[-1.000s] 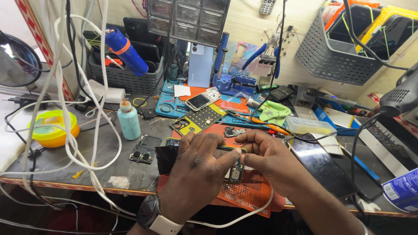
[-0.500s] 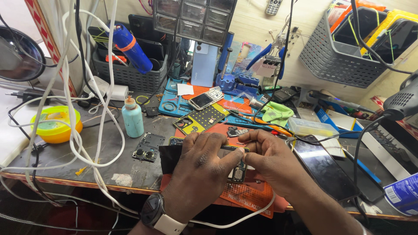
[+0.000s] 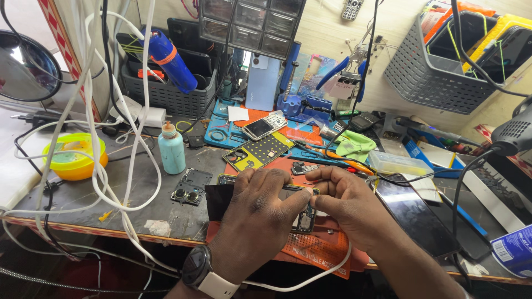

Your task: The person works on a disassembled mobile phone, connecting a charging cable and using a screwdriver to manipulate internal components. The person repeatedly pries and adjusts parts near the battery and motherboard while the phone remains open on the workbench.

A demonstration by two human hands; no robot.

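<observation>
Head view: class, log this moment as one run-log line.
left hand: on opened black phone | right hand: pinching at its edge | under: orange mat

Dark grey, scuffed bench point(image 3: 138, 188). Orange rubber work mat point(image 3: 327, 252) with a fine grid of small holes and pale lettering. Black opened phone body point(image 3: 302, 213) under the left hand point(image 3: 260, 216) and right hand point(image 3: 346, 207). Yellow perforated phone frame point(image 3: 259, 152) dotted with dark holes. Pale teal plastic bottle point(image 3: 171, 149) with an orange-brown nozzle. Bright yellow round bowl point(image 3: 75, 156) with a green inside. Lime green crumpled cloth point(image 3: 354, 145). White looping cables point(image 3: 111, 166). Blue cylinder point(image 3: 169, 60) banded in orange. Grey slatted baskets point(image 3: 432, 72). Blue-handled pliers point(image 3: 346, 69). White strap on black wristwatch point(image 3: 205, 274).
</observation>
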